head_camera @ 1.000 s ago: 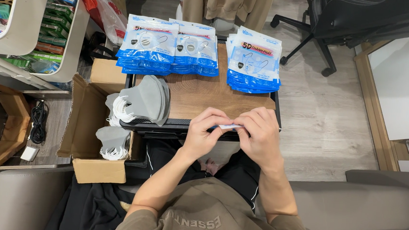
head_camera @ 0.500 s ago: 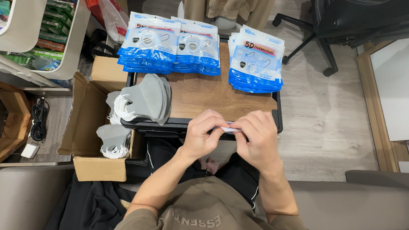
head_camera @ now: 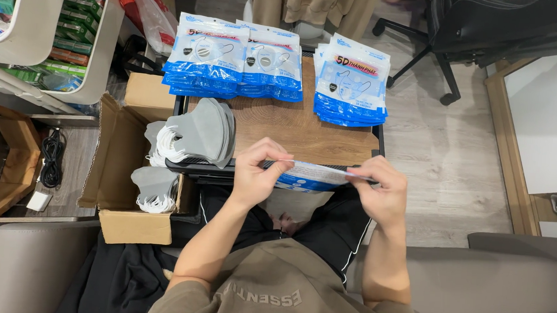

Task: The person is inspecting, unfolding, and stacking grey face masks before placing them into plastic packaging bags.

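From the head view, the left hand (head_camera: 256, 172) and the right hand (head_camera: 379, 193) hold one blue-and-white packet (head_camera: 311, 176) between them, stretched flat over the near edge of the counter (head_camera: 299, 129); the left grip is pinched shut on the packet's left end, thumb over fingers; the right grip is closed on its right end, fingers curled down over it; the packet lies level, edge-on to the camera, just above the person's lap; on the counter's far side lie two stacks of like packets, one at far left (head_camera: 236, 60), one at far right (head_camera: 351, 80), well apart from the hands; a pile of grey masks (head_camera: 199, 132) sits on the counter's left edge, near the left hand; more masks (head_camera: 154, 187) lie in a cardboard box (head_camera: 135, 228) on the floor beside it.
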